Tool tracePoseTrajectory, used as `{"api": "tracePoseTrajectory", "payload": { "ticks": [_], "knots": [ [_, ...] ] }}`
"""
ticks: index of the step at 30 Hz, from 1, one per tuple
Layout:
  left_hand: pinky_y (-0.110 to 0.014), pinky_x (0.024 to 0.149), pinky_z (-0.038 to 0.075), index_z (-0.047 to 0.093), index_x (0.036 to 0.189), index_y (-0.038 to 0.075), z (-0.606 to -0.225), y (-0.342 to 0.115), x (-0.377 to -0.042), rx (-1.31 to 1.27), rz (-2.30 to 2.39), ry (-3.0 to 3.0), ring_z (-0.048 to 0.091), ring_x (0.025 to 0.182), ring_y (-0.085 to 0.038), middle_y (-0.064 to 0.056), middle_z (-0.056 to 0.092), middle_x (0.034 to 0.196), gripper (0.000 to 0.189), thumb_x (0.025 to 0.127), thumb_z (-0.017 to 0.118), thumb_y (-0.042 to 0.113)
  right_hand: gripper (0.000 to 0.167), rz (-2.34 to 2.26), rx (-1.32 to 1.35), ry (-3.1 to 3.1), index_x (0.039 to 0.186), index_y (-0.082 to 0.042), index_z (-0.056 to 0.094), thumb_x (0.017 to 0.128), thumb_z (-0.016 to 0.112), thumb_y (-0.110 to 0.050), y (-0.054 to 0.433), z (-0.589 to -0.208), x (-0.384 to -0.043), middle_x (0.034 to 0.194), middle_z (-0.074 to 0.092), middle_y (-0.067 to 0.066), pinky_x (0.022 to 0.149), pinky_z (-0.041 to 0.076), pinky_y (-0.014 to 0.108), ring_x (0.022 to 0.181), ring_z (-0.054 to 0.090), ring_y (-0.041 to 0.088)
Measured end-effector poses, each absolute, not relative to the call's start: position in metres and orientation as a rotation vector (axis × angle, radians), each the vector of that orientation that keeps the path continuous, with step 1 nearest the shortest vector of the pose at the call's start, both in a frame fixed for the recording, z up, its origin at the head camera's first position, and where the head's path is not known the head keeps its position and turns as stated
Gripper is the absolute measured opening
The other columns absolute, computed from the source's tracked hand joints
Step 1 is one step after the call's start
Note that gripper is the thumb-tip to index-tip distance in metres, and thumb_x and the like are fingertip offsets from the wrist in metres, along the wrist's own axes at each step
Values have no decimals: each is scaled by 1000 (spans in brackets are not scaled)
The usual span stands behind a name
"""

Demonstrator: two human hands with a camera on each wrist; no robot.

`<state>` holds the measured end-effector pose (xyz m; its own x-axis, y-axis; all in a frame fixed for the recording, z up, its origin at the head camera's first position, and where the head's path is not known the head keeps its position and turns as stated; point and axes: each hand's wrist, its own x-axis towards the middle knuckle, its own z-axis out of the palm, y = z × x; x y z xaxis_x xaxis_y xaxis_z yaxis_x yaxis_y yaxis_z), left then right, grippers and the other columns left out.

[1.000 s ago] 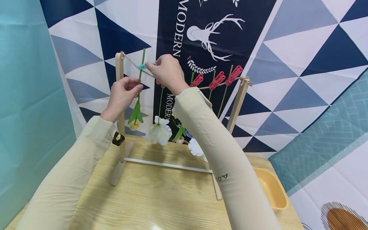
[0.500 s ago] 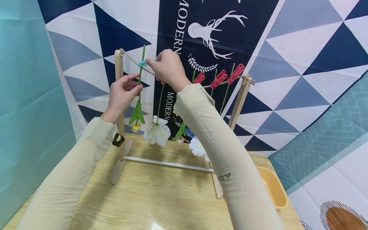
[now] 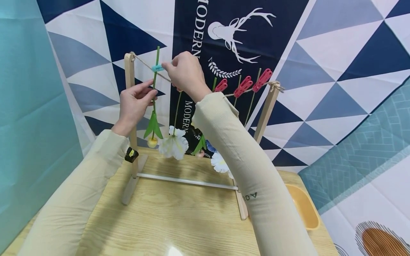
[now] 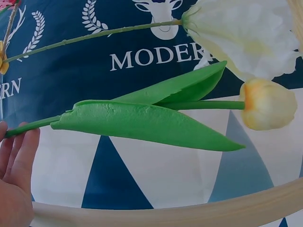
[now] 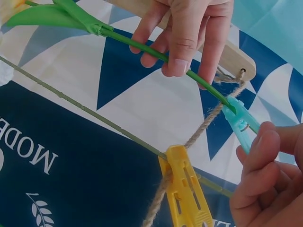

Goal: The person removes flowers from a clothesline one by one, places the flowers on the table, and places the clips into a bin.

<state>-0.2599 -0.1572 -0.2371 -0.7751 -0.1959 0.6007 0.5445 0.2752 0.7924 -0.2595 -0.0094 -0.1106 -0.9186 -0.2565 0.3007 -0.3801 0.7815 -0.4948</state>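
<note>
A yellow tulip [image 4: 269, 104] with green leaves hangs head down in the head view. Its green stem [image 5: 137, 45] is pinched between the thumb and fingers of my left hand [image 3: 136, 103]. My right hand [image 3: 187, 76] pinches the handles of a light blue clothespin [image 5: 236, 116], whose nose is on the stem right at the twine [image 5: 206, 127]. Beside it, a yellow clothespin [image 5: 184, 189] on the twine holds the stem of a large white flower [image 3: 173, 143]. In the head view my right hand hides most of that yellow clothespin.
The twine runs between two wooden posts [image 3: 266, 113] of a stand with a white crossbar [image 3: 189, 181]. Red clothespins [image 3: 243, 86] hold more flowers on the right, partly behind my right sleeve. A yellow-orange basin [image 3: 312, 209] stands at the table's right side.
Both hands keep their holds on the stem and the light blue clothespin. The whole scene has shifted slightly upward in the head view.
</note>
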Motion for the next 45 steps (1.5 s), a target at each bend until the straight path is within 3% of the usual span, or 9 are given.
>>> {"api": "tracePoseTrajectory", "payload": {
  "ticks": [3,10,14,19,24,29,32,38,45],
  "knots": [
    [-12,65,52,63,122,10,-238,-158,-260,-308,-1593,-1925,63,72,5,17,65,83,35,87,65,13,39,852,496,-2748,76,-9,70,95,52,-38,-9,-112,-259,57,56,0,48,44,20,50,59,12],
    [-11,66,52,64,121,10,-239,-163,-253,-273,-1576,-2001,64,72,5,12,67,86,34,88,65,15,33,962,485,-2705,94,-11,74,96,52,-36,-5,-107,-258,55,53,-2,52,47,20,50,58,10],
    [-12,67,52,64,121,10,-239,-171,-247,-286,-1559,-2053,64,73,5,17,66,84,34,88,65,17,33,1090,495,-2638,104,-11,72,96,52,-35,2,-98,-255,52,51,-3,51,46,21,46,54,10],
    [-13,66,52,63,121,8,-235,-181,-238,-363,-1571,-2106,65,73,4,21,65,82,34,88,65,14,31,1153,547,-2551,107,-12,70,95,52,-34,15,-91,-247,50,52,-1,52,43,22,41,49,11],
    [-14,66,53,64,122,10,-231,-190,-226,-399,-1581,-2189,65,73,3,21,66,83,35,87,66,16,30,1197,563,-2503,106,-12,70,95,53,-35,32,-85,-239,50,51,-1,64,45,20,40,48,13],
    [-16,64,53,64,119,5,-228,-194,-216,-476,-1567,-2230,66,73,-1,20,68,82,34,87,67,15,30,1227,583,-2471,108,-13,70,94,55,-35,56,-82,-232,50,52,-1,55,44,21,41,50,13],
    [-18,62,53,65,118,4,-226,-193,-209,-538,-1545,-2264,66,72,-4,17,69,83,33,87,67,14,30,1240,613,-2461,109,-12,70,93,56,-35,78,-86,-226,49,51,-2,45,40,23,40,49,12],
    [-23,63,55,66,117,8,-223,-183,-195,-596,-1506,-2454,65,72,-8,10,70,84,30,87,67,15,28,1253,764,-2464,107,-9,69,92,59,-31,136,-102,-212,49,53,0,42,40,23,40,47,14],
    [-29,62,55,66,117,9,-234,-166,-182,-744,-1434,-2790,62,69,-13,-8,69,97,29,88,65,13,26,1093,872,-2705,113,-7,65,95,55,-24,214,-136,-190,52,53,3,43,39,28,44,45,18]
  ]
}}
